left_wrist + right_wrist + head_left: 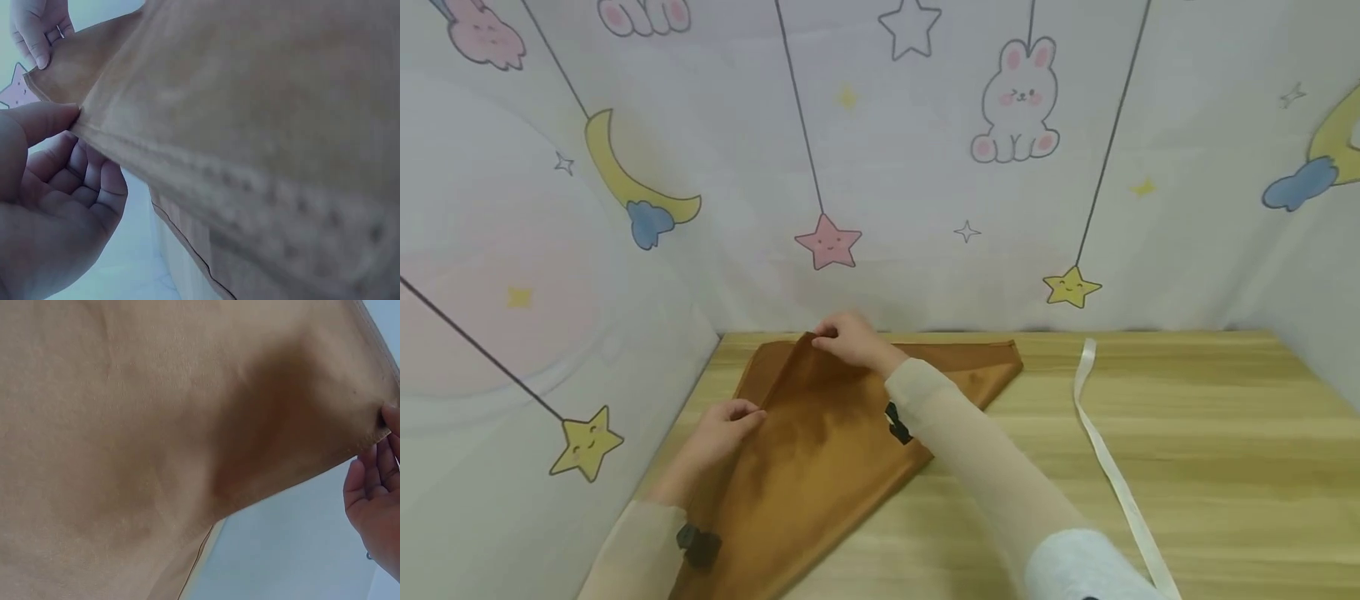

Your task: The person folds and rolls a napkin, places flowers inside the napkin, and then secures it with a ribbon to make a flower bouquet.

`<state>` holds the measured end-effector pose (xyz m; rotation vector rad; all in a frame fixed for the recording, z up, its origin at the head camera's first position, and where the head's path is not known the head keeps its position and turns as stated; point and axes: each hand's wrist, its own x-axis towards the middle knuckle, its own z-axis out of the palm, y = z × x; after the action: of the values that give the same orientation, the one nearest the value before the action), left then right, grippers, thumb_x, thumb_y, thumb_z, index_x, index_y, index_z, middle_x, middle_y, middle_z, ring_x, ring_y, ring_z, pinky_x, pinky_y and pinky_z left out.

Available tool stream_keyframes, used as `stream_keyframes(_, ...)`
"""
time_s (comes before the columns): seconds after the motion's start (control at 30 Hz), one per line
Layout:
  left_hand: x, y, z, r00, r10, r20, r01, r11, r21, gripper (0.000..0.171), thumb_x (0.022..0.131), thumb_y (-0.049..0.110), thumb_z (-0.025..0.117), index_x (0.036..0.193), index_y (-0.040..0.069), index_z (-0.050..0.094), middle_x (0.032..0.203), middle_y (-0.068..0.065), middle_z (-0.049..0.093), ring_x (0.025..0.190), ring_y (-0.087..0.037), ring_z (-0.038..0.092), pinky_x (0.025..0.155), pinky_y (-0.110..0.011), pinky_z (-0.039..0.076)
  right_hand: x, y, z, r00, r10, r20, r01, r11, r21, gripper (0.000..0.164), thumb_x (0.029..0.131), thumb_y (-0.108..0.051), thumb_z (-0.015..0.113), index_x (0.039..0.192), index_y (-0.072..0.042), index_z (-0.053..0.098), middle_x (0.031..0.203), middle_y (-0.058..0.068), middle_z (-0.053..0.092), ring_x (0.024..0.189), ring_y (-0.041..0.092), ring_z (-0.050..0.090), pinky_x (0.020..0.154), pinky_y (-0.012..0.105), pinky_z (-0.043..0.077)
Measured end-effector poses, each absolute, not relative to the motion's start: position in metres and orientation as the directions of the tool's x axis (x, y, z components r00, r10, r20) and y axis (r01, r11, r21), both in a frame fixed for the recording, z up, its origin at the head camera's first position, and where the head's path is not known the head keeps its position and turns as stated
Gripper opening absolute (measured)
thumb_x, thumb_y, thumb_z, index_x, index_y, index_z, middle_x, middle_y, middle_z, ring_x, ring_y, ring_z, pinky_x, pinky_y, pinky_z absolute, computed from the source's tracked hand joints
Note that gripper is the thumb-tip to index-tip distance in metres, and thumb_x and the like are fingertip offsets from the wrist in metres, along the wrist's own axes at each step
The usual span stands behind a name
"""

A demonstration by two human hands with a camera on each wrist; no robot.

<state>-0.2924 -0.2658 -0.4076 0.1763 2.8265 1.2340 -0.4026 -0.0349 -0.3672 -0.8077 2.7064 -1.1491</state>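
Observation:
A brown cloth (820,450) with a stitched hem lies folded over itself, its upper layer partly lifted at the far left. My left hand (722,433) pinches the hem along its left edge between thumb and fingers, which the left wrist view shows close up on the cloth (250,94). Farther away, at the raised corner, my right hand (853,337) grips the cloth with thumb and fingertips. The right wrist view has the right hand (378,515) at its right edge, holding that corner. Under the raised part, a lower layer shows at the back left.
A long white ribbon (1108,462) runs down the wooden table (1240,450) to the right of the cloth. Behind and at both sides hangs a white printed curtain (910,183) with stars, moons and rabbits. Black devices (700,546) sit at both wrists.

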Motion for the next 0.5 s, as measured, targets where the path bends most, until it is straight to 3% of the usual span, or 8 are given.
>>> stream_keyframes(0.37,-0.322,-0.282,-0.401,-0.997,0.075,-0.015,0.035,0.619,0.785,0.025,0.097,0.019,0.055,0.1,-0.004,0.063,0.089,-0.005,0.058,0.083,-0.018,0.048,0.071,-0.03,0.041,-0.421,-0.055,-0.346,-0.858,-0.476,0.193,-0.477,0.597,-0.645,0.023,0.097,-0.018,0.058,0.11,-0.002,0.068,0.109,0.01,0.067,0.098,0.022,0.059,0.088,0.033,0.048)
stream_keyframes(0.5,-0.324,-0.287,-0.393,-0.998,0.055,-0.01,0.026,0.611,0.791,0.028,0.097,0.02,0.054,0.104,-0.005,0.063,0.095,-0.011,0.06,0.084,-0.02,0.051,0.072,-0.03,0.043,-0.423,-0.064,-0.333,-0.862,-0.471,0.189,-0.469,0.597,-0.651,0.025,0.097,-0.021,0.057,0.113,-0.004,0.068,0.112,0.009,0.067,0.099,0.02,0.06,0.088,0.032,0.048)
